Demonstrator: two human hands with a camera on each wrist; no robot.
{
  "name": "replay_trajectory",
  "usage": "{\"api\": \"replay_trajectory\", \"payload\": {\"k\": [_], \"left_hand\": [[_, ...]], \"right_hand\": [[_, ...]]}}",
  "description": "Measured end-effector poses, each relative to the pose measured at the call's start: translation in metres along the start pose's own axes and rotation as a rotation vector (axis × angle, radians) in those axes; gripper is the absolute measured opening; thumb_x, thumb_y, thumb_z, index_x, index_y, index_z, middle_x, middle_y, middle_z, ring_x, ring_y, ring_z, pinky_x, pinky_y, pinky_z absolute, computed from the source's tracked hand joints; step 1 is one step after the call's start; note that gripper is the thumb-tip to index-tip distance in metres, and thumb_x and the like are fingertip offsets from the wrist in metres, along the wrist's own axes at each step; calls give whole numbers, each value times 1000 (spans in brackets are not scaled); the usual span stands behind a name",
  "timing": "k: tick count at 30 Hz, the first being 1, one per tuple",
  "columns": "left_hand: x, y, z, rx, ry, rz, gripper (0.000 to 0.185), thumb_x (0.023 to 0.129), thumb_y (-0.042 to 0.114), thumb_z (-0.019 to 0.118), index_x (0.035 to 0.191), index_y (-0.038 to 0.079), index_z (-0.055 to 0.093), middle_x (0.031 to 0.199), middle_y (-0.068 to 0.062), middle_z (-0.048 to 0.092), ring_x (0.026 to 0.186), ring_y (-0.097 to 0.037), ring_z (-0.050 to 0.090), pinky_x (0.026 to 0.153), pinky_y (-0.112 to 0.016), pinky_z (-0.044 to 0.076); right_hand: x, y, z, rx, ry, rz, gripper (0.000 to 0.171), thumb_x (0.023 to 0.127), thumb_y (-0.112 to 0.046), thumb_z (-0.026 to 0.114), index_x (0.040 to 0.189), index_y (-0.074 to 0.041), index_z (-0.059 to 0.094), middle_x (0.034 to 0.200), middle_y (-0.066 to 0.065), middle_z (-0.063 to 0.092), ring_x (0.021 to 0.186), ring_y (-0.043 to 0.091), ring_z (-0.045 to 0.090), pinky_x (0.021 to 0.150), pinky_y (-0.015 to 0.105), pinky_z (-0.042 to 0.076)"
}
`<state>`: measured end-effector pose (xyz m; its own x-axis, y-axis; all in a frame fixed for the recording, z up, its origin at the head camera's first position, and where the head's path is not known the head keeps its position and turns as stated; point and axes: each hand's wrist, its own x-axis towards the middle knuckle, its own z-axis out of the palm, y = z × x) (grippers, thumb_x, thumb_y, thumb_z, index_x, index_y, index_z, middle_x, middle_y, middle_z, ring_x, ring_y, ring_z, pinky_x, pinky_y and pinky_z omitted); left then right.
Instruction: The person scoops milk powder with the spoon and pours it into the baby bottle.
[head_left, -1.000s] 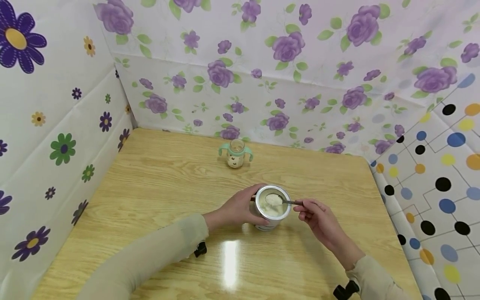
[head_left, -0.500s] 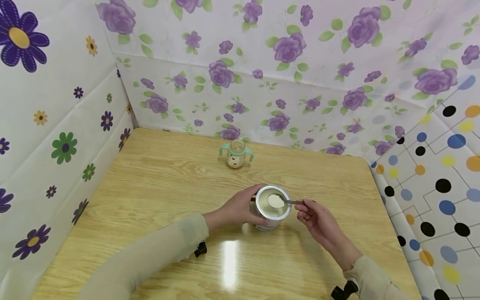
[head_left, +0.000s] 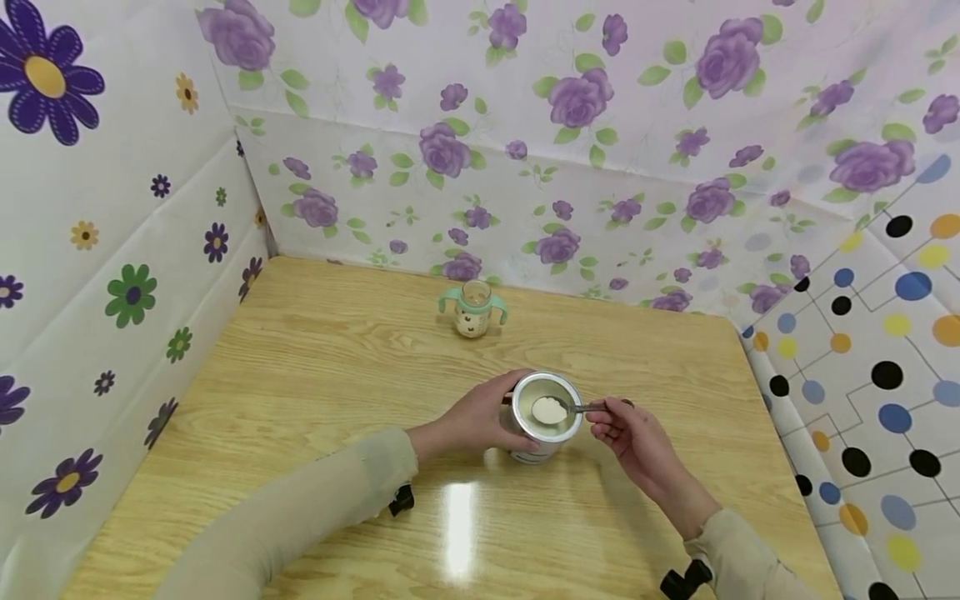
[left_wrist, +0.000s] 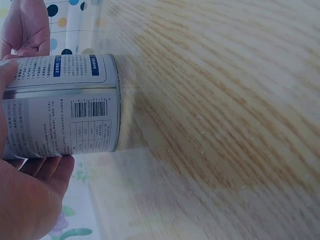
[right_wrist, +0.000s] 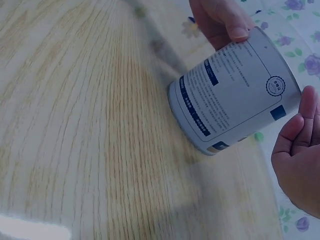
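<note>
A white printed tin can [left_wrist: 60, 120] stands on the wooden table, its silver rim [head_left: 517, 417] facing up in the head view. My left hand [head_left: 476, 417] grips the can from the left, thumb on the near side and fingers round the far side. From the right, my right hand [head_left: 637, 442] pinches the handle of a metal spoon [head_left: 591, 408] between thumb and fingers. The spoon's bowl carries a heap of pale powder [head_left: 550, 410] and overlaps the can's opening. In the right wrist view my right hand [right_wrist: 302, 160] is beside the can's upper end.
A glass baby bottle [head_left: 472, 321] with mint-green side handles stands open-topped behind the can, toward the back of the table [head_left: 337, 342]. Flowered cloth [head_left: 420, 200] hangs along the back and left, and dotted cloth [head_left: 855, 400] along the right.
My right hand has brought the spoon up from the powder inside the can, and the bowl now carries a smoother heap. My left hand keeps its grip on the can; the bottle has not moved.
</note>
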<state>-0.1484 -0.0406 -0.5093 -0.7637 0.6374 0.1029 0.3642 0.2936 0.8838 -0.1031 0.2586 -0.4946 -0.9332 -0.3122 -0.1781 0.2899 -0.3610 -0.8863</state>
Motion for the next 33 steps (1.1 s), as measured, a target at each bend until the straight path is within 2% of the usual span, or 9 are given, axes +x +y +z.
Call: {"api": "replay_trajectory", "payload": {"k": [9, 22, 25, 29, 33], "left_hand": [[0, 1, 0, -9, -10, 5, 100, 77, 37, 100, 159, 22, 45, 147, 9, 59, 135, -13, 58, 114, -36, 49], [2, 6, -6, 37, -52, 6, 102, 78, 38, 99, 162, 23, 41, 150, 9, 57, 137, -11, 55, 114, -34, 49], [3, 8, -9, 58, -77, -18, 108, 78, 39, 99, 164, 23, 37, 152, 8, 55, 139, -12, 54, 115, -34, 48], [1, 13, -16, 138, -116, -47, 119, 77, 45, 98, 169, 17, 29, 161, 3, 49, 143, -17, 51, 117, -38, 46], [-1, 17, -28, 191, -152, -46, 123, 77, 49, 97, 171, 14, 25, 166, -2, 44, 147, -22, 48, 119, -40, 44]], "right_hand": [[0, 3, 1, -43, 28, -4, 38, 118, -21, 43, 109, -10, 78, 96, -1, 81, 85, 8, 74, 84, 23, 61], [1, 5, -1, -11, 27, -16, 40, 118, -19, 42, 108, -10, 79, 96, -1, 81, 85, 6, 73, 83, 22, 60], [1, 5, 0, 0, 33, -16, 40, 118, -19, 42, 107, -10, 79, 95, -1, 81, 85, 6, 73, 82, 21, 60], [1, 5, -1, 17, 43, -7, 39, 118, -18, 43, 106, -10, 80, 94, -1, 81, 84, 6, 73, 81, 21, 60], [1, 5, 0, 22, 48, 0, 39, 118, -18, 44, 106, -10, 80, 94, -1, 81, 84, 6, 73, 80, 21, 60]]}}
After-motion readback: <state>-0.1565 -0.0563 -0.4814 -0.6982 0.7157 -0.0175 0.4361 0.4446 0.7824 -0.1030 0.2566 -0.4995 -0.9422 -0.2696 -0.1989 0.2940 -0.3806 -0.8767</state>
